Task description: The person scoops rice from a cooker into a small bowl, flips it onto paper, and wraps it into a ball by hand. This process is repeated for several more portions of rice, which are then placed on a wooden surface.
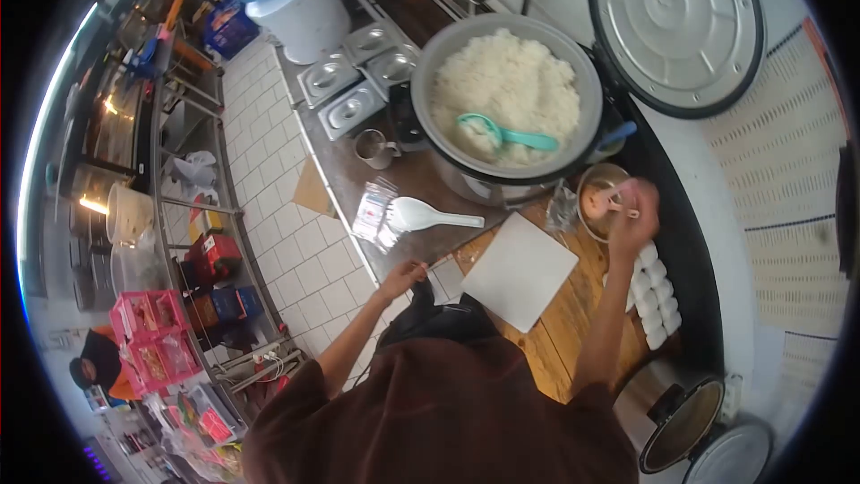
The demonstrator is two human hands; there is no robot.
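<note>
My right hand (636,213) is over a metal bowl (587,181) with something orange-brown inside. Its fingers are closed around a small pinkish piece that I cannot make out clearly. At the counter's near edge, my left hand (403,279) has its fingers curled together, with nothing visible in them. A white rice paddle (425,215) lies just beyond it, beside a clear plastic packet (372,211). Between my hands a square white sheet or board (521,271) rests on the wooden surface. Crumpled clear plastic (562,208) sits left of the bowl.
A large pot of white rice (506,81) holds a teal ladle (520,137). Metal containers (349,109) and a metal cup (374,150) stand left of it. White rounded pieces (658,300) line the right side. A tall pot (667,412) stands lower right; shelves (193,108) run left.
</note>
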